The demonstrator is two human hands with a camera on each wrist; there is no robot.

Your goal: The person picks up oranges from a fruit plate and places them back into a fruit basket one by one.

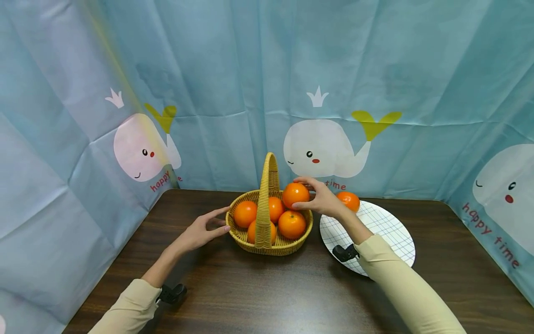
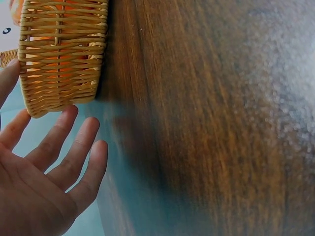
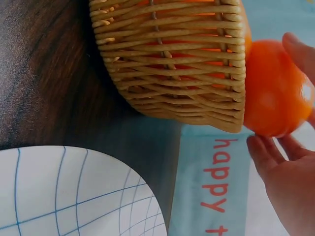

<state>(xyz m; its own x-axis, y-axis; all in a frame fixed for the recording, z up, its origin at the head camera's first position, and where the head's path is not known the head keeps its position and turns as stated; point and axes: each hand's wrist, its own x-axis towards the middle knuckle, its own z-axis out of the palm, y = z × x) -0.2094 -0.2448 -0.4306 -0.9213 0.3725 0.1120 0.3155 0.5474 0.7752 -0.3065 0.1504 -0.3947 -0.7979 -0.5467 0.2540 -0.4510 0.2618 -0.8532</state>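
Observation:
A yellow woven basket [image 1: 270, 250] with a tall arched handle holds several oranges [image 1: 245, 214]. At the basket's right rear rim, my right hand [image 1: 322, 198] grips an orange [image 1: 295, 195] between thumb and fingers. In the right wrist view this orange [image 3: 275, 91] sits right at the rim, higher than the others. My left hand [image 1: 204, 228] is at the basket's left side, thumb and fingertips against the rim. The left wrist view shows its fingers [image 2: 74, 157] spread and fairly straight beside the weave [image 2: 64, 59].
Right of the basket lies a white plate [image 1: 385, 227] with blue grid lines, partly covered by the right forearm. Another orange [image 1: 348, 201] is at its back left edge. The dark wooden table [image 1: 267, 292] ends at a blue curtain [image 1: 217, 93] with whale prints.

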